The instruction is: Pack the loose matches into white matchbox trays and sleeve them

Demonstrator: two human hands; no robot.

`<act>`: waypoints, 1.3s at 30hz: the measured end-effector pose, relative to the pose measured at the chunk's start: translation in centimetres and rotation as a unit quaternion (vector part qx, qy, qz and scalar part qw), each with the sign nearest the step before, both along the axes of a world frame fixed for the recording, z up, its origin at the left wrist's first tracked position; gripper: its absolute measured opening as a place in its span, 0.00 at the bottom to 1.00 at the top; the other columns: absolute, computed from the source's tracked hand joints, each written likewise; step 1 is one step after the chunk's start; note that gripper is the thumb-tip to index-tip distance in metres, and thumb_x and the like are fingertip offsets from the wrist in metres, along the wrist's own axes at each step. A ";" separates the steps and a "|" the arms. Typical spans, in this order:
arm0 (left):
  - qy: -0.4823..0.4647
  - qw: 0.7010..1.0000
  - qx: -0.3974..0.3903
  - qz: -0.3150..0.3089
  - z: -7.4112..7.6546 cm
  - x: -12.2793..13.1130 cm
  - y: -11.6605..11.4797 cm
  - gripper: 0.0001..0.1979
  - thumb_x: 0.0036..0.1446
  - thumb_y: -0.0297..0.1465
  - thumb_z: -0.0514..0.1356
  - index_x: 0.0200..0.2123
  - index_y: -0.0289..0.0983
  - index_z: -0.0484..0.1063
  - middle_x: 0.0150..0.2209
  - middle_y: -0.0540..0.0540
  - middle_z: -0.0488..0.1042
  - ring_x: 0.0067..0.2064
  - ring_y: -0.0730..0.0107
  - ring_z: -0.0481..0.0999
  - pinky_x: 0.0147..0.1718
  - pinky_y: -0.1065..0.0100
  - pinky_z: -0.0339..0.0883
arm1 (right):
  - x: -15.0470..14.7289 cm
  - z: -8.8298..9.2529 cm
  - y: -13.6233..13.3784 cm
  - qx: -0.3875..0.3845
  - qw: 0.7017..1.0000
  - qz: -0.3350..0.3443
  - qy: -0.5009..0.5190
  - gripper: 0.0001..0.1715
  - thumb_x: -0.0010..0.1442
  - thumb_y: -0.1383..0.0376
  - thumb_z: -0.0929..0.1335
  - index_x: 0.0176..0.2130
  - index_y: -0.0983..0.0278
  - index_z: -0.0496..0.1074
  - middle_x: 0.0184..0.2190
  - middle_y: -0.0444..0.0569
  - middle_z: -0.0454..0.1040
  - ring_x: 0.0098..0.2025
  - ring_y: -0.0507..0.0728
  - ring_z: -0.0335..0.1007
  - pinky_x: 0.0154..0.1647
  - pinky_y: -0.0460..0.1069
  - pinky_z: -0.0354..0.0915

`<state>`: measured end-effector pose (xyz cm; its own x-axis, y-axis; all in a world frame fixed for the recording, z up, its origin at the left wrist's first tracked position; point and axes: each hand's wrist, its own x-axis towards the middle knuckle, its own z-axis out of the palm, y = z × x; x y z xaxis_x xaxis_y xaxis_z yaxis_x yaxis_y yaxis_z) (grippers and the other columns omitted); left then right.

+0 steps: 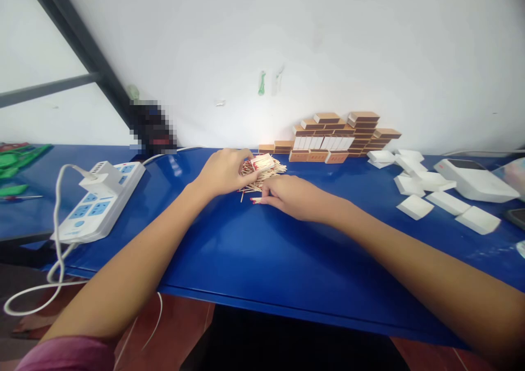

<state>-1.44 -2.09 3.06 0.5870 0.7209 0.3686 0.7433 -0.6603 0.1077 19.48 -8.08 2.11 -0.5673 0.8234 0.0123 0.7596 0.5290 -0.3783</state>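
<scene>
A loose heap of matchsticks (270, 173) lies on the blue table (254, 250) near the wall. My left hand (223, 171) is closed on a small open matchbox tray (262, 162) with matches in it, held just over the heap. My right hand (289, 195) rests on the table at the near edge of the heap, its fingertips pinched together on a few matchsticks (256, 200).
Stacked brown matchboxes (340, 135) stand against the wall behind the heap. Several white box sleeves (435, 196) lie at the right, beside a white device (476, 179). A white power strip (98, 198) with cable sits at the left, green items (16, 163) beyond it.
</scene>
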 end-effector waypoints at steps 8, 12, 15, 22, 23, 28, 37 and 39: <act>0.048 0.995 -0.028 -0.078 -0.5 2.4 -2.8 0.18 0.62 0.47 0.60 0.37 0.36 0.76 0.29 0.46 0.78 0.29 0.66 0.74 0.28 0.66 0.56 | 7.2 0.8 -2.2 0.036 0.994 -0.066 0.079 0.14 0.71 0.54 0.65 0.39 0.60 0.72 0.27 0.42 0.68 0.28 0.54 0.61 0.30 0.49 0.55; 0.033 0.990 -0.063 -0.118 -0.7 3.6 -4.5 0.16 0.62 0.43 0.61 0.43 0.37 0.78 0.30 0.48 0.79 0.29 0.68 0.75 0.28 0.67 0.58 | 8.4 0.1 -2.3 0.090 0.987 -0.087 0.102 0.14 0.70 0.53 0.67 0.38 0.60 0.72 0.26 0.42 0.66 0.28 0.54 0.60 0.30 0.49 0.54; 0.025 0.988 -0.065 -0.140 -0.9 4.0 -5.0 0.15 0.62 0.42 0.61 0.44 0.37 0.78 0.28 0.50 0.77 0.27 0.70 0.74 0.27 0.68 0.58 | 7.8 -0.1 -2.8 0.091 0.990 -0.061 0.085 0.10 0.70 0.57 0.67 0.38 0.60 0.72 0.28 0.43 0.68 0.28 0.53 0.62 0.31 0.49 0.55; 0.033 0.987 -0.060 -0.142 -1.1 4.0 -5.0 0.15 0.62 0.42 0.62 0.43 0.37 0.77 0.28 0.51 0.77 0.27 0.71 0.73 0.27 0.68 0.59 | 7.4 -0.4 -3.4 0.088 0.993 -0.049 0.067 0.05 0.68 0.64 0.67 0.38 0.61 0.73 0.30 0.44 0.70 0.29 0.53 0.63 0.31 0.49 0.55; 0.034 0.987 -0.060 -0.142 -1.1 4.0 -5.0 0.15 0.62 0.42 0.62 0.44 0.37 0.77 0.29 0.50 0.78 0.27 0.71 0.74 0.28 0.68 0.59 | 7.4 -0.4 -3.4 0.092 0.992 -0.049 0.070 0.05 0.67 0.64 0.67 0.38 0.61 0.73 0.30 0.44 0.69 0.29 0.53 0.63 0.32 0.49 0.55; 0.051 0.992 -0.038 -0.113 -0.1 3.3 -4.2 0.15 0.62 0.44 0.61 0.41 0.37 0.77 0.31 0.48 0.79 0.28 0.68 0.74 0.28 0.67 0.57 | 6.7 -0.5 -3.5 0.148 0.979 -0.066 0.127 0.07 0.69 0.62 0.66 0.39 0.61 0.73 0.26 0.42 0.66 0.28 0.53 0.61 0.32 0.49 0.55; 0.050 0.998 0.012 -0.034 0.9 0.7 -1.0 0.18 0.61 0.46 0.61 0.39 0.36 0.77 0.28 0.46 0.77 0.26 0.67 0.70 0.26 0.66 0.51 | 2.5 -2.9 -2.0 0.076 0.991 0.013 0.105 0.06 0.69 0.61 0.69 0.44 0.61 0.73 0.34 0.45 0.71 0.33 0.53 0.63 0.35 0.49 0.56; 0.052 0.998 0.008 -0.031 0.8 0.7 -1.0 0.18 0.61 0.46 0.60 0.38 0.36 0.77 0.28 0.46 0.77 0.26 0.68 0.70 0.26 0.66 0.50 | 2.1 -2.9 -1.5 0.056 0.993 0.007 0.102 0.07 0.69 0.61 0.69 0.40 0.62 0.72 0.35 0.46 0.71 0.33 0.53 0.63 0.35 0.49 0.55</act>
<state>-0.72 -3.12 3.82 0.6665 0.6760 0.3143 0.7068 -0.7070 0.0219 21.59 -9.55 -0.79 -0.5543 0.8030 0.2190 0.6657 0.5856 -0.4625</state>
